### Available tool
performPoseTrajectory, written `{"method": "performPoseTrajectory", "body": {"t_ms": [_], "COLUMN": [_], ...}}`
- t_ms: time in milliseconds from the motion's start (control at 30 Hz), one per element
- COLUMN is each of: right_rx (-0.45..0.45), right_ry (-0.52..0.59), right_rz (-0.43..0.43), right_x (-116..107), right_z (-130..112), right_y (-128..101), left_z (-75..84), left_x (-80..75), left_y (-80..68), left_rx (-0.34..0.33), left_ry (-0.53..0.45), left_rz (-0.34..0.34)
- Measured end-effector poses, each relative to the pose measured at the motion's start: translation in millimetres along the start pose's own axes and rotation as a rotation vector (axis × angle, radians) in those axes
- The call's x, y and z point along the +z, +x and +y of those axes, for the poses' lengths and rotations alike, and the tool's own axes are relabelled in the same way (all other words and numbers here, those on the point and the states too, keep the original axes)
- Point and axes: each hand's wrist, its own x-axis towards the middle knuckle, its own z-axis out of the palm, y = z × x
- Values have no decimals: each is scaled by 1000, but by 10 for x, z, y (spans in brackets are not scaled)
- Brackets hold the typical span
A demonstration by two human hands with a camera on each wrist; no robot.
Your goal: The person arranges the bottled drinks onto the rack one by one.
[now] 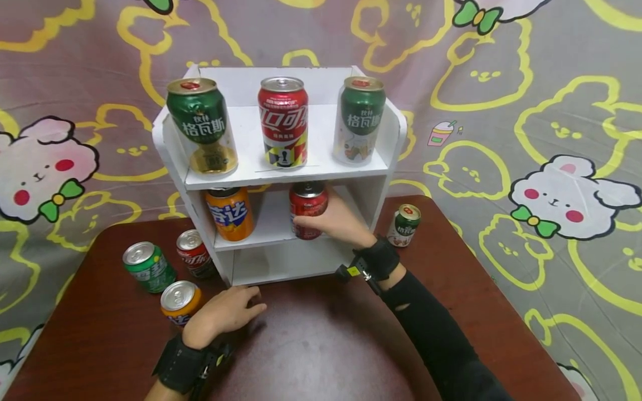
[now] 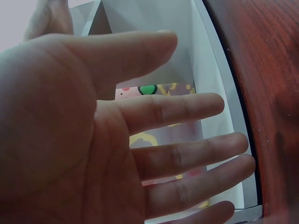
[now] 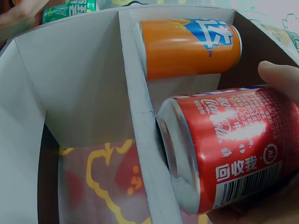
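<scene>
My right hand grips a red cola can that stands on the middle shelf of a white rack, to the right of an orange soda can. My left hand rests open on the brown table in front of the rack's bottom compartment, fingers straight and holding nothing. The top shelf carries a green can, a red cola can and another green can.
On the table left of the rack stand a green can, a red can and an orange can, the last close by my left wrist. A small green can stands right of the rack. A patterned cloth hangs behind.
</scene>
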Motion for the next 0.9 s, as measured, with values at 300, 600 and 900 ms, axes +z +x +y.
{"method": "performPoseTrajectory", "body": {"t_ms": [300,600,900], "right_rx": [-19,-29,-31], "right_ry": [-11,-64,-110], "right_rz": [-85,6,90], "right_x": [63,138,203], "right_z": [180,210,214], "right_y": [-16,-51,-75], "left_z": [-3,3,16], "left_x": [17,8,7], "left_y": [-2,1,13], "left_rx": [-15,-9,-6], "left_ry": [9,13,7], "left_rz": [-13,-14,-25]}}
